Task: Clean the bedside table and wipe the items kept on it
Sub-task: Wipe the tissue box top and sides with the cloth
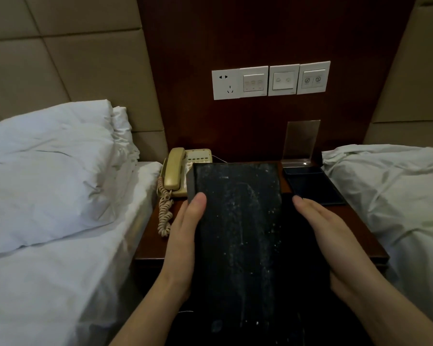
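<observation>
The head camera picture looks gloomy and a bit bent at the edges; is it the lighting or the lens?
Both: the head view is dimly lit, so the dusty black folder nearly merges with the shadow below it, while the white pillow stays bright; the wide lens bows the headboard panels near the edges.

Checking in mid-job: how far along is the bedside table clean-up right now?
Early, it seems. Nothing looks wiped yet: the flat black folder is covered in pale dust. In hand: the left hand grips its left edge, and the right hand lies open against its right side. No cloth is visible. Left: the folder, the beige corded telephone, the dark tray, the clear acrylic stand and the wooden tabletop.
</observation>
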The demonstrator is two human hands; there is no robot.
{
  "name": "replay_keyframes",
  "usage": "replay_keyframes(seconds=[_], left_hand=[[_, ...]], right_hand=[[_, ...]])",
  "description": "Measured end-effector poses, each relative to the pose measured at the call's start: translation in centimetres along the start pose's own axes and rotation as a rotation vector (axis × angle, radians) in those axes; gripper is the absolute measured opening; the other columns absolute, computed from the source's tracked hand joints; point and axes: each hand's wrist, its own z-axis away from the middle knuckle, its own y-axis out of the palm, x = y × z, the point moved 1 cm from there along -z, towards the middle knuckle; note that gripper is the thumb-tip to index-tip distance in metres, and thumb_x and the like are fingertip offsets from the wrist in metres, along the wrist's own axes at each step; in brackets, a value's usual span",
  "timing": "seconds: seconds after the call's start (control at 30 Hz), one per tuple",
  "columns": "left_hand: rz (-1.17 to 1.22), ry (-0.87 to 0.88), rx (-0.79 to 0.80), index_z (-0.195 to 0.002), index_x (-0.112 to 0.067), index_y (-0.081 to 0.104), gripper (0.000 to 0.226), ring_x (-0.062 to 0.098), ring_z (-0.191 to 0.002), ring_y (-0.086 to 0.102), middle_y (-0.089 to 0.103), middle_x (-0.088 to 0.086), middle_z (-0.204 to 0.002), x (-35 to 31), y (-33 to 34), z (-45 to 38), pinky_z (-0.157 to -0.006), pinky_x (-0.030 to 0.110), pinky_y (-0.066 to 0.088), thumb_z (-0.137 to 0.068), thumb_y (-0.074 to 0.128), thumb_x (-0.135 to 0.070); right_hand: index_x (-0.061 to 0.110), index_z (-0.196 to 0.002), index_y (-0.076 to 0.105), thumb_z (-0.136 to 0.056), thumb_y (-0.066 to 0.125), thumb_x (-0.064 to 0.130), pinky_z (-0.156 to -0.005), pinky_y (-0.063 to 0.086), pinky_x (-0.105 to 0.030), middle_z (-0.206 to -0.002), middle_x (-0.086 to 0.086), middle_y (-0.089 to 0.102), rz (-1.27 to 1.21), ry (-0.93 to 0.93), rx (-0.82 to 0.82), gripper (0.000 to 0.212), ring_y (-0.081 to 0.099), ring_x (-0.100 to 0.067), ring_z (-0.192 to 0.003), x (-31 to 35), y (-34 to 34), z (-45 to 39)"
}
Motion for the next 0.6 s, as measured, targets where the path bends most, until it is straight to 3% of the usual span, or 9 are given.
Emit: replay_keyframes(seconds=[0.07, 0.17, 0.27, 0.37, 0.43, 0.5, 0.6], left_hand=[[0.02, -0.035, 0.014, -0.105, -0.031, 0.075, 0.052, 0.016, -0.099, 0.076, 0.08, -0.004, -0.107, 0.1, 0.0, -0.1, -0.087, 0.039, 0.052, -0.07, 0.061, -0.067], [-0.013, -0.071, 0.031, -0.09, -0.04, 0.083, 0.042, 0.018, -0.103, 0.075, 0.079, -0.003, -0.109, 0.7, -0.4, -0.4, -0.1, 0.047, 0.052, -0.064, 0.061, -0.066], [0.0, -0.084, 0.03, -0.091, -0.045, 0.081, 0.036, 0.02, -0.108, 0.074, 0.079, -0.002, -0.113, 1.0, -0.3, -0.8, -0.109, 0.051, 0.047, -0.067, 0.062, -0.065], [0.029, -0.125, 0.016, -0.084, -0.046, 0.082, 0.033, 0.017, -0.1, 0.076, 0.08, -0.003, -0.107, 1.2, 0.0, -1.3, -0.106, 0.047, 0.049, -0.074, 0.057, -0.064], [0.027, -0.147, 0.028, -0.098, -0.041, 0.082, 0.042, 0.021, -0.107, 0.075, 0.079, 0.0, -0.113, 1.5, 0.3, -1.5, -0.109, 0.05, 0.047, -0.076, 0.06, -0.068], [0.051, -0.145, 0.065, -0.12, -0.032, 0.076, 0.066, 0.027, -0.12, 0.069, 0.074, 0.007, -0.126, 2.2, 0.4, -1.9, -0.114, 0.054, 0.041, -0.071, 0.069, -0.075], [0.101, -0.147, 0.044, -0.123, -0.028, 0.075, 0.068, 0.028, -0.121, 0.068, 0.073, 0.009, -0.127, 2.2, 0.4, -2.2, -0.115, 0.054, 0.041, -0.069, 0.072, -0.07]], right_hand=[[0.03, -0.093, 0.068, -0.099, 0.053, 0.036, -0.054, 0.05, -0.016, -0.075, 0.02, 0.073, 0.058, -0.065, -0.014, 0.017, 0.069, 0.004, -0.067, 0.3, 0.0, -0.3], [0.032, -0.101, 0.065, -0.1, 0.049, 0.039, -0.049, 0.047, -0.011, -0.08, 0.015, 0.072, 0.156, -0.206, -0.075, 0.017, 0.066, 0.004, -0.067, 0.6, 0.3, -0.7], [0.036, -0.115, 0.06, -0.096, 0.052, 0.044, -0.057, 0.047, -0.007, -0.102, 0.014, 0.068, 0.239, -0.284, -0.079, 0.021, 0.064, 0.009, -0.081, 0.4, 0.8, -1.2], [0.041, -0.124, 0.047, -0.093, 0.056, 0.041, -0.074, 0.051, -0.01, -0.113, 0.025, 0.057, 0.337, -0.455, -0.031, 0.033, 0.058, 0.012, -0.097, 0.5, 1.7, -1.5], [0.05, -0.118, 0.042, -0.091, 0.056, 0.042, -0.084, 0.049, -0.015, -0.113, 0.031, 0.052, 0.537, -0.618, 0.024, 0.032, 0.056, 0.008, -0.104, 0.5, 2.7, -1.5], [0.051, -0.117, 0.045, -0.092, 0.056, 0.044, -0.092, 0.044, -0.018, -0.123, 0.032, 0.048, 0.866, -0.803, 0.077, 0.028, 0.049, 0.006, -0.113, 0.1, 3.6, -1.7], [0.042, -0.121, 0.054, -0.092, 0.049, 0.052, -0.103, 0.034, -0.032, -0.143, 0.02, 0.041, 1.075, -0.907, -0.035, 0.032, 0.032, -0.006, -0.127, -0.5, 3.5, -2.5]])
